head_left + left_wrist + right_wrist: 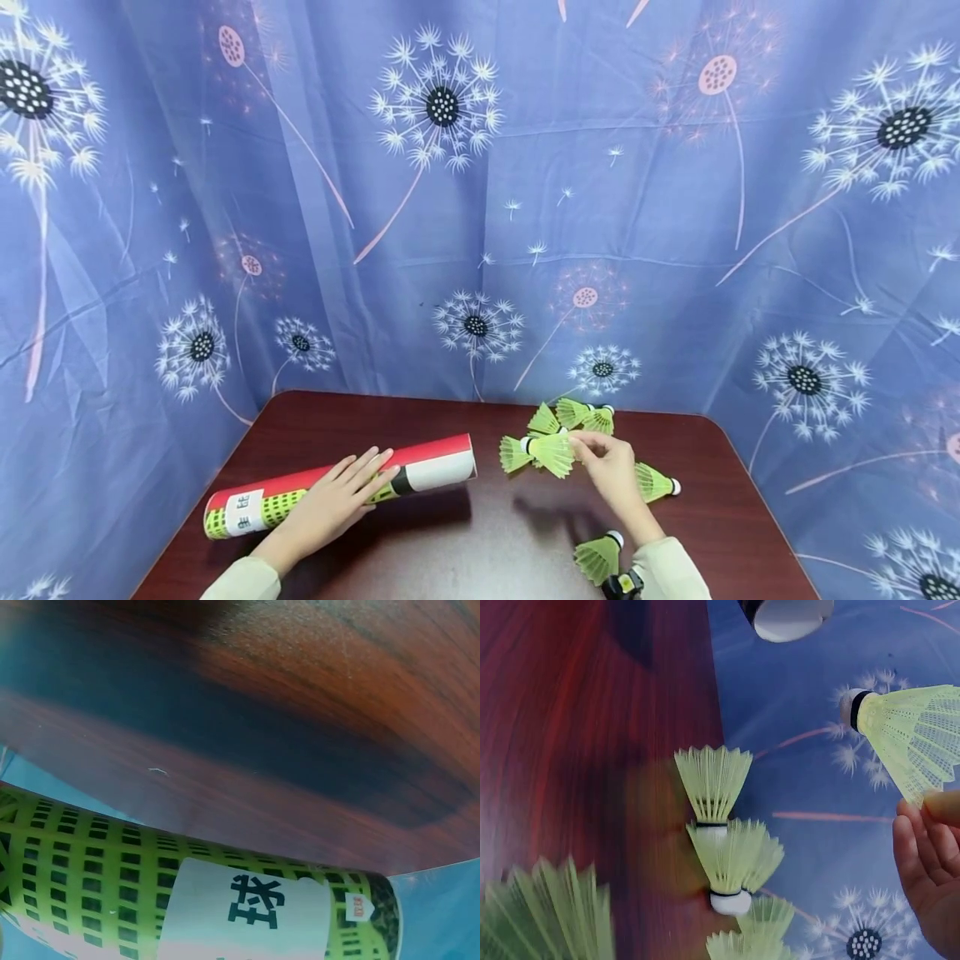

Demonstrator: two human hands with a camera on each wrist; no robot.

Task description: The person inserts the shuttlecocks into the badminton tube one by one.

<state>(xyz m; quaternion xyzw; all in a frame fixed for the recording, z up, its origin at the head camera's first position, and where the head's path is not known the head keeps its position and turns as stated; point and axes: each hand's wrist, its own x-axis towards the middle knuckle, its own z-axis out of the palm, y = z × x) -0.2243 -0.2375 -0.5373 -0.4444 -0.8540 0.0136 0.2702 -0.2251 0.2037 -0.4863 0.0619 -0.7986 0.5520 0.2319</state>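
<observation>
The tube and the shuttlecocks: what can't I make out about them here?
- Head view: part of the tube's middle, covered by the left hand.
- Head view: part of the rear shuttlecock, behind the held shuttlecock.
- Left wrist view: the lower part of the label, cut off by the bottom edge.
- Right wrist view: the base of the blurred shuttlecock, below the bottom edge.

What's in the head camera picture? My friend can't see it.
A person's right hand pinches a yellow-green shuttlecock by its skirt, while the left hand rests on a colorful tube. Other shuttlecocks lie on the dark red table, before blue dandelion-patterned cloth.
</observation>
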